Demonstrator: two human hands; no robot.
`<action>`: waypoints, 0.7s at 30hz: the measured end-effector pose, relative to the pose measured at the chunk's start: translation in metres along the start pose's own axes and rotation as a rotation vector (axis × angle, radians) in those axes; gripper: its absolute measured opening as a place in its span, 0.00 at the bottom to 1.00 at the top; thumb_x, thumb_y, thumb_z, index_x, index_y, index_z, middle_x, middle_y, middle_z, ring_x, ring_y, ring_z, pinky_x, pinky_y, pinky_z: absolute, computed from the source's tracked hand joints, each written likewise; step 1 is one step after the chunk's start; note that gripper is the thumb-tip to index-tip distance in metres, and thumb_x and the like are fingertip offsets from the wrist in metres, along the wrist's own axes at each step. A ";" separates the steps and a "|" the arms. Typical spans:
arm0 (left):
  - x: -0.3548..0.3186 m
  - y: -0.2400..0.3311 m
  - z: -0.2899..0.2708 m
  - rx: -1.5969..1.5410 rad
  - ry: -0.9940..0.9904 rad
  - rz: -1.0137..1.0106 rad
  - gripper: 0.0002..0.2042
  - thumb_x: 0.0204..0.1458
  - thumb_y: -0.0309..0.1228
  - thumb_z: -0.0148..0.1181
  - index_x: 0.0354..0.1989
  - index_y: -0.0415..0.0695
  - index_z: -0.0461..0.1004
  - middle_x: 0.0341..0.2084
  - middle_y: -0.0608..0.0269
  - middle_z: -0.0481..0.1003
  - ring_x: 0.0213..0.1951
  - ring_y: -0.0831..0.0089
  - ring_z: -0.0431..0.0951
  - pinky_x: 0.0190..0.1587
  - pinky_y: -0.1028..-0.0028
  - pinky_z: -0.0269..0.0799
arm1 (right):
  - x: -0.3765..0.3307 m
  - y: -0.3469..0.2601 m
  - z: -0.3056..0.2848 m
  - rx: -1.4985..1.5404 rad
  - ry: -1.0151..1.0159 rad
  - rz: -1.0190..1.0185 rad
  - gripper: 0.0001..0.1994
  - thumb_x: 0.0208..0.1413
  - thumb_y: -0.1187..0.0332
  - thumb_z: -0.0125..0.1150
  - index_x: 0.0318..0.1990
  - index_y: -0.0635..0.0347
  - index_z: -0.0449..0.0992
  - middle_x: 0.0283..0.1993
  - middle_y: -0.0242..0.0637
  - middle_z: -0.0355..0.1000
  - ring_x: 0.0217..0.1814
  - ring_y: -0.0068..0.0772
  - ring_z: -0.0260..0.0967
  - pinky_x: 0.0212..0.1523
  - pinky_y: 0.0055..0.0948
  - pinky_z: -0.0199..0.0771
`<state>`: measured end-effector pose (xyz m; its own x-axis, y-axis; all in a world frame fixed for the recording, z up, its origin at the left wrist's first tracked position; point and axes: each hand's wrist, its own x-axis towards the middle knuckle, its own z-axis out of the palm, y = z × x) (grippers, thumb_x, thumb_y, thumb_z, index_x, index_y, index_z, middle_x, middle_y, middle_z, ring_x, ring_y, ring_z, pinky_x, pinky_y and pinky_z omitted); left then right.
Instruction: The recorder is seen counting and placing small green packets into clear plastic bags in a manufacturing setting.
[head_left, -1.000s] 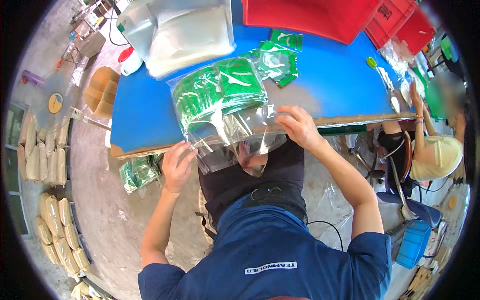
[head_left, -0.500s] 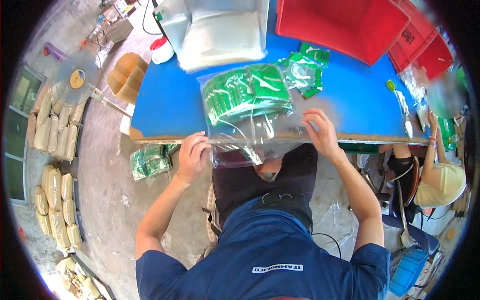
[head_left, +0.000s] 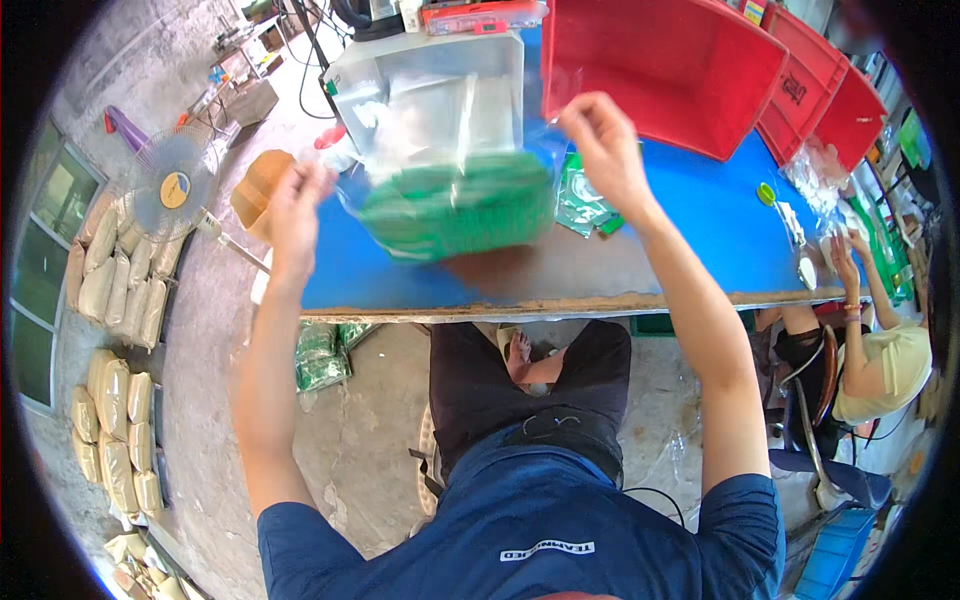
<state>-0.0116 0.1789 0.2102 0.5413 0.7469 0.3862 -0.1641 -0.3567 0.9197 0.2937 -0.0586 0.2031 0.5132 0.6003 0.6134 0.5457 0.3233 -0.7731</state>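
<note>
A clear plastic bag [head_left: 460, 205] packed with green packets hangs tilted over the near side of the blue table [head_left: 700, 235], blurred by motion. My left hand [head_left: 300, 200] pinches the bag's film at its left upper corner, though those fingers are smeared. At the opposite upper corner, my right hand [head_left: 605, 150] grips the film between thumb and fingers. Behind the bag stands a translucent bin [head_left: 345, 95] with clear plastic sheets or bags in it. Loose green packets [head_left: 580, 200] lie on the table below my right hand.
Red crates [head_left: 660, 70] line the table's far right. A scoop with a green end [head_left: 768, 195] lies on the right side. Beyond the left end are a fan [head_left: 175, 190] and a brown divided carton [head_left: 262, 185]. A co-worker [head_left: 880, 370] sits at the right.
Both hands have risen away from me and spread apart, lifting the bag's open end from the table's front edge. The green packets now sit at the bottom of the raised bag.
</note>
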 end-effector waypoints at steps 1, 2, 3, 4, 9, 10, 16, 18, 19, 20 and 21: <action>-0.010 -0.015 -0.005 0.084 -0.038 -0.019 0.06 0.64 0.32 0.55 0.39 0.42 0.74 0.36 0.67 0.77 0.41 0.79 0.75 0.48 0.75 0.70 | -0.011 0.007 0.005 -0.141 -0.093 0.095 0.06 0.66 0.71 0.54 0.41 0.65 0.72 0.39 0.36 0.78 0.40 0.19 0.71 0.44 0.23 0.72; -0.012 -0.021 -0.005 0.088 -0.039 -0.025 0.06 0.64 0.32 0.55 0.39 0.42 0.74 0.36 0.67 0.77 0.41 0.79 0.75 0.48 0.75 0.70 | -0.016 0.002 0.009 -0.035 -0.132 0.210 0.05 0.65 0.72 0.54 0.41 0.66 0.72 0.39 0.37 0.78 0.44 0.23 0.74 0.47 0.26 0.74; -0.014 -0.026 -0.006 0.017 -0.027 0.005 0.06 0.64 0.32 0.55 0.39 0.43 0.74 0.36 0.67 0.77 0.41 0.79 0.75 0.48 0.75 0.70 | -0.016 -0.001 0.010 -0.031 -0.134 0.216 0.05 0.65 0.72 0.54 0.41 0.66 0.72 0.39 0.37 0.78 0.44 0.23 0.74 0.47 0.26 0.74; -0.009 -0.028 -0.004 -0.058 -0.021 0.048 0.06 0.65 0.32 0.55 0.39 0.43 0.74 0.36 0.67 0.77 0.41 0.78 0.75 0.49 0.75 0.70 | -0.011 -0.005 0.007 0.041 -0.103 0.124 0.06 0.66 0.72 0.54 0.41 0.66 0.72 0.40 0.38 0.78 0.46 0.24 0.74 0.49 0.26 0.74; 0.002 0.032 -0.016 -0.202 0.037 0.138 0.05 0.64 0.31 0.55 0.39 0.45 0.74 0.37 0.67 0.76 0.42 0.77 0.76 0.50 0.74 0.70 | 0.019 -0.052 -0.003 0.143 -0.056 -0.096 0.07 0.66 0.70 0.55 0.41 0.67 0.72 0.41 0.39 0.79 0.46 0.24 0.74 0.49 0.25 0.74; 0.005 0.037 -0.019 -0.218 0.042 0.145 0.04 0.64 0.30 0.55 0.39 0.45 0.73 0.38 0.67 0.76 0.42 0.76 0.76 0.51 0.74 0.70 | 0.021 -0.057 -0.004 0.124 -0.049 -0.106 0.07 0.66 0.70 0.55 0.41 0.67 0.72 0.41 0.39 0.79 0.45 0.23 0.74 0.46 0.25 0.73; -0.009 -0.026 -0.009 -0.031 -0.030 -0.009 0.05 0.65 0.32 0.55 0.39 0.45 0.73 0.38 0.66 0.76 0.43 0.76 0.76 0.52 0.73 0.70 | -0.008 0.009 0.006 0.004 -0.137 0.162 0.06 0.64 0.73 0.55 0.39 0.68 0.72 0.40 0.40 0.79 0.46 0.25 0.76 0.47 0.26 0.75; -0.003 -0.023 -0.013 -0.106 0.015 0.033 0.06 0.65 0.32 0.54 0.40 0.44 0.73 0.37 0.64 0.76 0.44 0.75 0.75 0.53 0.73 0.68 | 0.002 0.005 0.007 0.073 -0.111 0.064 0.06 0.64 0.73 0.54 0.40 0.68 0.72 0.41 0.41 0.79 0.47 0.26 0.76 0.49 0.26 0.75; -0.006 -0.015 -0.016 -0.099 0.019 0.016 0.06 0.65 0.32 0.54 0.40 0.44 0.73 0.37 0.64 0.76 0.44 0.75 0.75 0.53 0.73 0.68 | 0.001 -0.010 0.007 0.070 -0.112 0.012 0.06 0.65 0.73 0.54 0.40 0.67 0.72 0.41 0.41 0.79 0.47 0.27 0.76 0.49 0.27 0.75; -0.002 -0.001 -0.015 -0.150 0.064 0.074 0.06 0.65 0.32 0.54 0.41 0.44 0.72 0.37 0.64 0.76 0.45 0.75 0.75 0.53 0.72 0.68 | 0.009 -0.025 0.005 0.123 -0.112 -0.018 0.06 0.66 0.73 0.53 0.40 0.68 0.71 0.41 0.41 0.79 0.47 0.27 0.76 0.50 0.26 0.75; -0.003 0.006 -0.015 -0.200 0.111 0.135 0.06 0.65 0.32 0.53 0.41 0.43 0.72 0.37 0.64 0.76 0.45 0.74 0.75 0.53 0.72 0.68 | 0.005 -0.037 0.007 0.126 -0.108 -0.011 0.06 0.66 0.73 0.53 0.40 0.68 0.71 0.40 0.41 0.79 0.47 0.26 0.76 0.50 0.26 0.75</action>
<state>-0.0266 0.1830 0.2160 0.4119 0.7610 0.5013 -0.3940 -0.3473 0.8510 0.2716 -0.0623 0.2341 0.4296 0.6689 0.6066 0.4604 0.4156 -0.7844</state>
